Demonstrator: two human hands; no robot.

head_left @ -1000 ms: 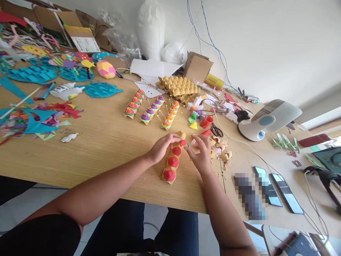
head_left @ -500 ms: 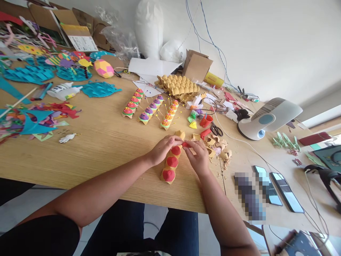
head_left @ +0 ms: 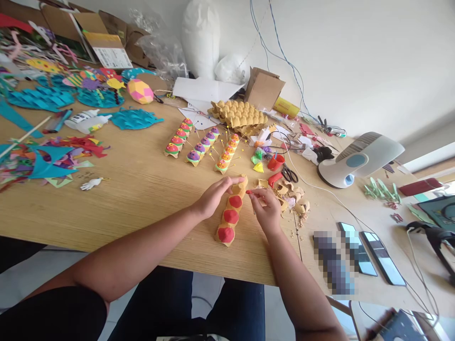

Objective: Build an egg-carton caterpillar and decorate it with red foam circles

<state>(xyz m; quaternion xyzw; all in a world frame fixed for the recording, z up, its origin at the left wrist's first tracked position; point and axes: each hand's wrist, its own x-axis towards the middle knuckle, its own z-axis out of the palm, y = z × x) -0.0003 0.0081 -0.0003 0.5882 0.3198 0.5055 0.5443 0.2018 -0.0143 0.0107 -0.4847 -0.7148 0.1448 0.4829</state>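
Observation:
A strip of egg carton (head_left: 232,226) lies lengthwise before me on the table, three of its bumps capped in smooth red, clay-like material. My left hand (head_left: 213,196) reaches in from the left with its fingers stretched over the bare far end of the strip; whether they press on it I cannot tell. Just right of that end, my right hand (head_left: 266,208) pinches a small red lump of modelling clay (head_left: 248,192) between thumb and fingertips. Beyond stand three decorated strips: one red and green (head_left: 178,138), one purple (head_left: 202,146), one orange (head_left: 227,154) with yellow-headed pins.
Torn carton scraps (head_left: 291,194), black-handled scissors (head_left: 289,173) and a red cup (head_left: 276,162) lie to the right. Farther right are a white fan (head_left: 359,158) and phones (head_left: 384,258). Egg trays (head_left: 238,113) sit behind; colourful paper cuttings (head_left: 53,158) cover the left.
My hands have moved apart. The right hand has drawn back slightly from the strip with the red lump, uncovering the bare bump, while the left stays over the far end.

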